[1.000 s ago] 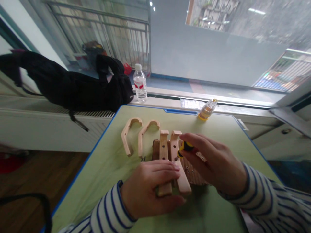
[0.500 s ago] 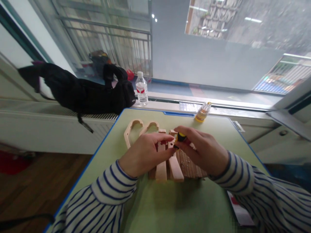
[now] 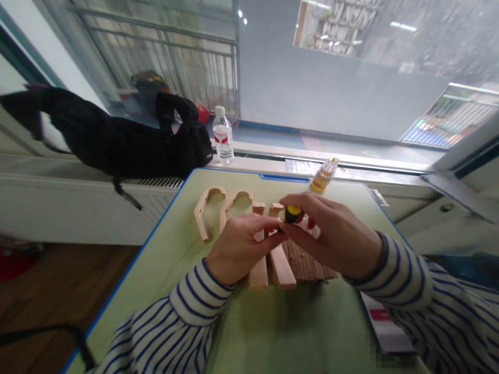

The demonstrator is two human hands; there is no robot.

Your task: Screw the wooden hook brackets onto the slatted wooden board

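My right hand (image 3: 331, 234) grips a short yellow-and-black screwdriver handle (image 3: 293, 213) between thumb and fingers. Right beside its tip, my left hand (image 3: 244, 244) is closed in a pinch, thumb and forefinger meeting at the front end of the tool. Whatever small piece sits between those fingertips is too hidden to make out. Under the hands lie two long light wooden bars, a left one (image 3: 259, 272) and a right one (image 3: 284, 266), across a brown ribbed board (image 3: 310, 259) with small metal bits on it.
Two hooked wooden pieces, a left one (image 3: 200, 213) and a right one (image 3: 225, 208), lie on the pale green table (image 3: 163, 259). A clear amber-bottomed bottle (image 3: 324, 175) stands at the back. On the sill are a water bottle (image 3: 223, 137) and a black bag (image 3: 144, 148). A phone-like slab (image 3: 384, 324) lies right.
The camera view has shifted slightly. Both hands stay together over the wooden bars, and the right hand has turned a little, showing more of the yellow handle end.
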